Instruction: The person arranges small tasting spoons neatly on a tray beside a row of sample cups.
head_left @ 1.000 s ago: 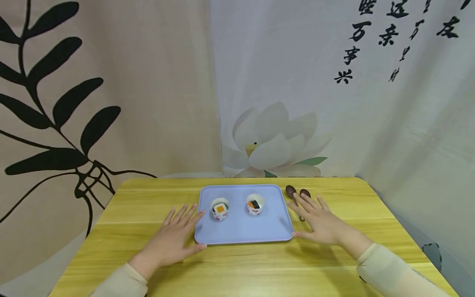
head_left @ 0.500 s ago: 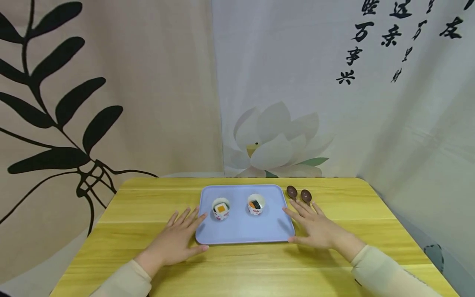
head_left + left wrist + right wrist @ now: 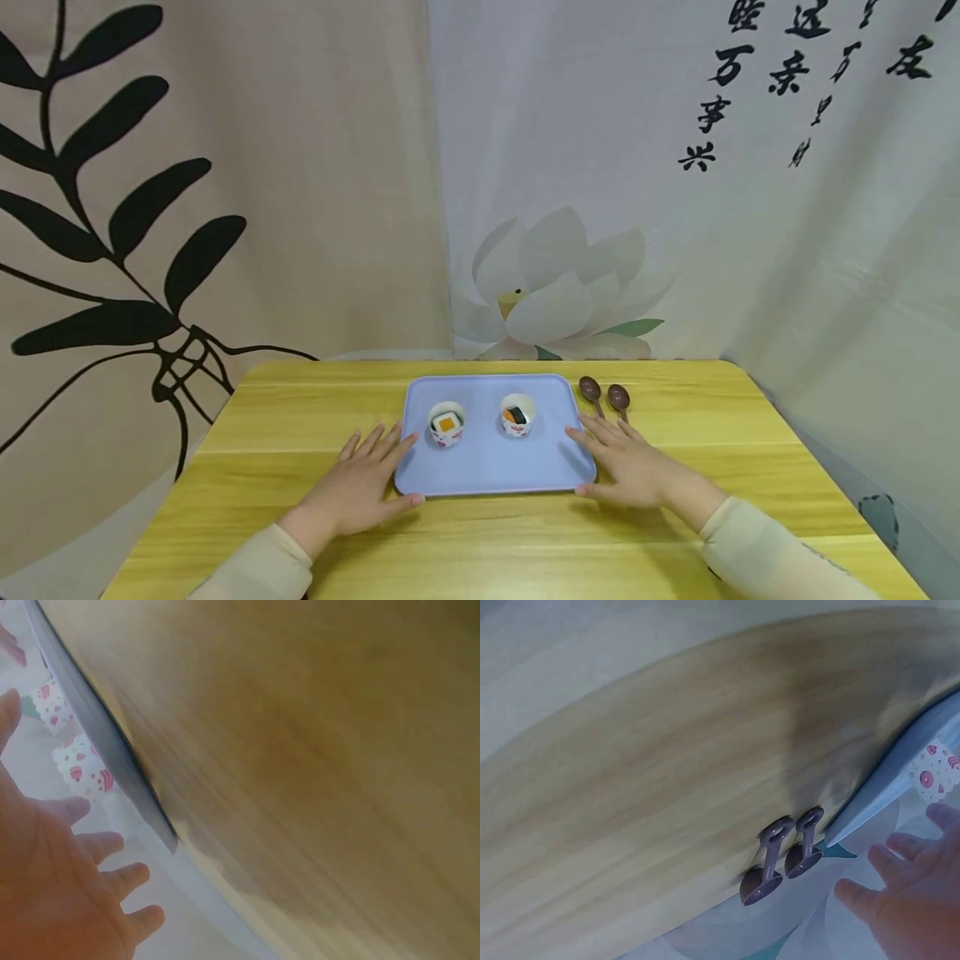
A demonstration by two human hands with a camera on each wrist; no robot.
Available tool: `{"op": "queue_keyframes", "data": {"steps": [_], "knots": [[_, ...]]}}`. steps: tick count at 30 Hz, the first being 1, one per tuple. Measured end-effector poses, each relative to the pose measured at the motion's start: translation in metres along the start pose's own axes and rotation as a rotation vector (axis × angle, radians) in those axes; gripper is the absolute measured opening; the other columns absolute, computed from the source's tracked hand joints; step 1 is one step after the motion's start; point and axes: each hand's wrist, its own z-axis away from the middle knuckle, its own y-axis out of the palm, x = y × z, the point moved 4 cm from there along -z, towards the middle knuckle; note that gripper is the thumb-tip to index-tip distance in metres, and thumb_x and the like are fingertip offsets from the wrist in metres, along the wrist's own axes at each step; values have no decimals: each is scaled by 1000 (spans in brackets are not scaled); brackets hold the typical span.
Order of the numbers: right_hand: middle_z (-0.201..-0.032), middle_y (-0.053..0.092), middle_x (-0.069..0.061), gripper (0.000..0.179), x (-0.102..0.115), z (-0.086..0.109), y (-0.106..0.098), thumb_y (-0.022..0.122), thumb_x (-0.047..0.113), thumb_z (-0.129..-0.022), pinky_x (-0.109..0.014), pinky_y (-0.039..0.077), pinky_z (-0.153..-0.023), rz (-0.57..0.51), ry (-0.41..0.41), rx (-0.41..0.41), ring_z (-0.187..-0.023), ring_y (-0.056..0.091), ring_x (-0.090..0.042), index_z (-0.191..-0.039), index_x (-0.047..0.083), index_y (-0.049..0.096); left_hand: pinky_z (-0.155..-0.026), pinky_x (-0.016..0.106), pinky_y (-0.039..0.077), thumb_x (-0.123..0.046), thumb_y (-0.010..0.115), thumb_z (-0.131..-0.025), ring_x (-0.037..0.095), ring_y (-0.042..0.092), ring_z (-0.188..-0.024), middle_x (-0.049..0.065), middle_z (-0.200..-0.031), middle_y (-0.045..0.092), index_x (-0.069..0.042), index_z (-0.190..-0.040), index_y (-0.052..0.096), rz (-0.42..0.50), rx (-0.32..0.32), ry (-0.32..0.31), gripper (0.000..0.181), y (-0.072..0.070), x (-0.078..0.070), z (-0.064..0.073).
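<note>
On the table lies a light blue rectangular tray [image 3: 480, 471] bearing two small printed paper cups. The left cup [image 3: 446, 437] contains a white piece with an orange square on top; the right cup [image 3: 516, 426] contains an orange, black and white piece. At the tray's left edge is my left hand [image 3: 356, 487], fingers spread and straight, holding nothing. My right hand [image 3: 633, 467] stands at the right edge, its fingers likewise extended, fingertips over the rim. Whether either hand touches the tray I cannot tell. Two brown spoons [image 3: 763, 874] lie just beyond my right hand, their handles partly hidden in the head view.
The yellow wood-grain table [image 3: 480, 554] carries all of this. Behind its far edge hangs a pale curtain [image 3: 337, 208] printed with dark leaves, a lotus and black characters.
My right hand has drifted left and slightly toward me, from over the spoons to the tray's right edge, uncovering the spoon bowls. The left hand has shifted slightly right. Tray and cups look unmoved.
</note>
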Motion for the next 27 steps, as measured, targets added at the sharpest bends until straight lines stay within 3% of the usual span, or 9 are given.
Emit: {"op": "queue_keyframes", "data": {"steps": [20, 27], "knots": [[-160, 28, -22, 86, 0, -3, 13, 54, 66, -94, -64, 22, -116, -52, 29, 83, -147, 27, -42, -157, 12, 33, -117, 66, 13, -71, 53, -90, 47, 24, -146, 20, -160, 29, -9, -155, 39, 35, 77, -39, 91, 0, -2, -2], [-156, 34, -27, 79, -2, -2, 15, 58, 57, -96, -65, 27, -112, -58, 11, 30, -142, 33, -46, -153, 6, 40, -115, 68, 15, -71, 53, -90, 48, 29, -144, 21, -158, 35, -6, -153, 42, 30, 84, -63, 92, 6, 4, -3]]}}
